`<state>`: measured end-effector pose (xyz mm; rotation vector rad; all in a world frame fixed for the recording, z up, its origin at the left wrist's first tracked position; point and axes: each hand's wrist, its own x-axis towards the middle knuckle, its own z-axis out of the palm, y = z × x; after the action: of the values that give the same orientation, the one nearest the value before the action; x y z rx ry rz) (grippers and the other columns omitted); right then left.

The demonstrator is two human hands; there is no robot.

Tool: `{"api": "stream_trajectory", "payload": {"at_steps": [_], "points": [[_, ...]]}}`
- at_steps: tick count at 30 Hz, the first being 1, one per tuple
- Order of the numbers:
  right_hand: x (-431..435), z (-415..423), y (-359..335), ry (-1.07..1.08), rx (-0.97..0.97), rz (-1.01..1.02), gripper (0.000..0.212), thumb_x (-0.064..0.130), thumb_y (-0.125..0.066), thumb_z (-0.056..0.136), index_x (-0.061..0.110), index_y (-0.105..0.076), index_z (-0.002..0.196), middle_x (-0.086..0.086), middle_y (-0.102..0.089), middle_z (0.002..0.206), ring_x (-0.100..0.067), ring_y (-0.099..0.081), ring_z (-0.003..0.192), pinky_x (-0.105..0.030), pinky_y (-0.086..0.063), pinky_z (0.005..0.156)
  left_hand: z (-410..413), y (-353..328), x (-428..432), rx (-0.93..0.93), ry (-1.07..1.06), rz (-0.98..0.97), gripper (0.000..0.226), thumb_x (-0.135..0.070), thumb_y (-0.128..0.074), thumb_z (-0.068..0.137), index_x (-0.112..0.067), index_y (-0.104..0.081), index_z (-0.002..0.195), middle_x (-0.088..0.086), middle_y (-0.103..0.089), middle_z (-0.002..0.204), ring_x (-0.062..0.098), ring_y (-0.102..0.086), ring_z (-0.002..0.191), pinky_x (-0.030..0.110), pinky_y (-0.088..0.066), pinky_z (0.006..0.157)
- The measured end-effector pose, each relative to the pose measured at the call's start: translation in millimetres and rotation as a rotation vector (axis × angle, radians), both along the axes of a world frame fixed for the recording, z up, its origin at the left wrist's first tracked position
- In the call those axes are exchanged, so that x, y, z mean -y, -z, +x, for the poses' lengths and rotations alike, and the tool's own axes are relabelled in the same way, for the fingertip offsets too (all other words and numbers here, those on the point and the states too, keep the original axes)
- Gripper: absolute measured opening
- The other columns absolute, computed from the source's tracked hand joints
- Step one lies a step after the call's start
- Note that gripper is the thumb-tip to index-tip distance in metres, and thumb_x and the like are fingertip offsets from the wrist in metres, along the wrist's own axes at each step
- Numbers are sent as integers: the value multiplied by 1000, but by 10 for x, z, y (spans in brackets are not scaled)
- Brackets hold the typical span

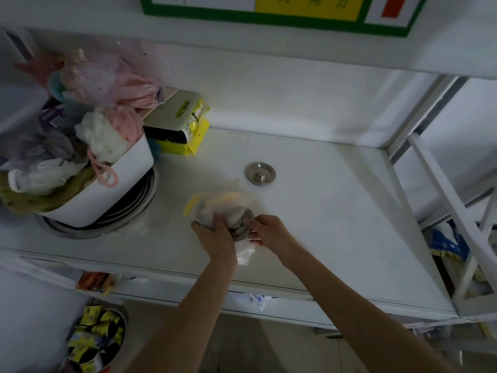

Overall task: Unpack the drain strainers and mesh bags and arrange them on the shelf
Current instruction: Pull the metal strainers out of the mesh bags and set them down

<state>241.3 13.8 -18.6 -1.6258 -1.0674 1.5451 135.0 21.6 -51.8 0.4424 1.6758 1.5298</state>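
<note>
On the white shelf point(336, 211), smooth and a little shiny, one round drain strainer point(259, 173) of brushed metal lies alone; it is a flat disc with a small knob in the middle, out of its packing.

Nearer to the front edge, both hands work on a second metal strainer point(240, 224) that is still partly inside a thin clear plastic bag point(215, 204) with a yellow strip at its far end. The left hand point(213, 234) is closed around the bag and the strainer's left side, fingers curled over it. The right hand point(269, 232) pinches the strainer's right rim with its fingertips. Crumpled white plastic point(244, 254) hangs below, between the two wrists.

At the left stands a white tub point(121, 184) with rounded corners, smooth and glossy. It is overfilled with soft mesh bags point(105, 135) and puffy net goods in white, pink, grey and olive; a pink cord loop hangs over its wall. The tub rests on a stack of round metal rings point(129, 208). Behind it lie yellow flat packages point(188, 141) with a beige card on top.

On the floor below, a round basket point(94, 343) holds small yellow and black packets.
</note>
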Motion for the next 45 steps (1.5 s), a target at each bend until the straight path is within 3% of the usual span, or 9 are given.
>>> {"api": "stream_trajectory", "payload": {"at_steps": [6, 12, 18, 23, 27, 31, 37, 41, 45], "points": [[-3, -19, 14, 45, -25, -18, 22, 13, -46, 96, 8, -50, 75, -11, -61, 80, -25, -63, 77, -33, -56, 74, 41, -28, 50, 50, -25, 92, 26, -5, -52, 99, -19, -43, 119, 8, -54, 120, 26, -56, 109, 40, -48, 98], [-111, 96, 26, 123, 63, 43, 23, 11, -48, 94, 8, -54, 72, -12, -57, 79, -25, -57, 78, -47, -56, 82, -201, 23, -17, 3, -103, -67, 45, -14, -58, 98, 4, -41, 136, 24, -55, 133, 36, -57, 119, 27, -45, 86], [-384, 418, 203, 238, 343, 88, 33, 13, -62, 84, 13, -53, 53, -6, -54, 56, -24, -57, 59, -44, -56, 70, -599, 80, -50, -74, 38, -17, 52, 5, -70, 82, 6, -45, 128, 25, -56, 129, 36, -60, 111, 36, -49, 83], [-499, 355, 297, 269, 367, 120, 14, 14, -71, 81, 9, -62, 90, -9, -68, 82, -33, -72, 76, -42, -62, 74, -737, 129, 22, -47, 221, 89, 73, -30, -79, 58, 1, -53, 119, 29, -63, 117, 42, -65, 101, 56, -56, 78], [-551, 328, 352, 233, 535, 204, 16, 21, -69, 80, 10, -63, 89, -11, -72, 86, -29, -70, 76, -40, -59, 72, -751, 91, 42, 5, 359, 174, 74, -31, -82, 61, 5, -55, 120, 35, -62, 117, 50, -62, 104, 62, -53, 80], [-551, 321, 362, 224, 639, 206, 21, 27, -68, 81, 10, -63, 92, -7, -62, 101, -25, -61, 79, -35, -53, 75, -765, 9, 86, 55, 508, 223, 67, -23, -81, 62, 2, -58, 120, 23, -68, 108, 32, -70, 91, 44, -61, 69], [-504, 284, 128, 257, 362, 310, 17, 24, -56, 90, 12, -68, 93, -4, -63, 94, -11, -59, 71, -27, -53, 69, -806, -136, 117, 1, 922, 155, 64, -21, -80, 66, -12, -59, 125, 4, -73, 107, 21, -70, 100, 25, -57, 74], [-500, 167, -106, -195, -89, -16, 34, 43, -56, 90, 12, -70, 84, -8, -68, 89, -19, -64, 84, -31, -50, 79, -744, -255, 75, 46, 1172, 46, 75, -10, -80, 74, -19, -47, 141, 11, -66, 127, 28, -64, 116, 45, -55, 92], [-473, 149, -126, -283, -33, 35, 48, 62, -70, 71, 20, -59, 90, -9, -52, 88, -23, -50, 83, -39, -41, 75, -673, -237, 51, 90, 1190, -47, 68, -2, -79, 74, -13, -52, 136, 13, -71, 119, 30, -68, 108, 41, -59, 83]]}}
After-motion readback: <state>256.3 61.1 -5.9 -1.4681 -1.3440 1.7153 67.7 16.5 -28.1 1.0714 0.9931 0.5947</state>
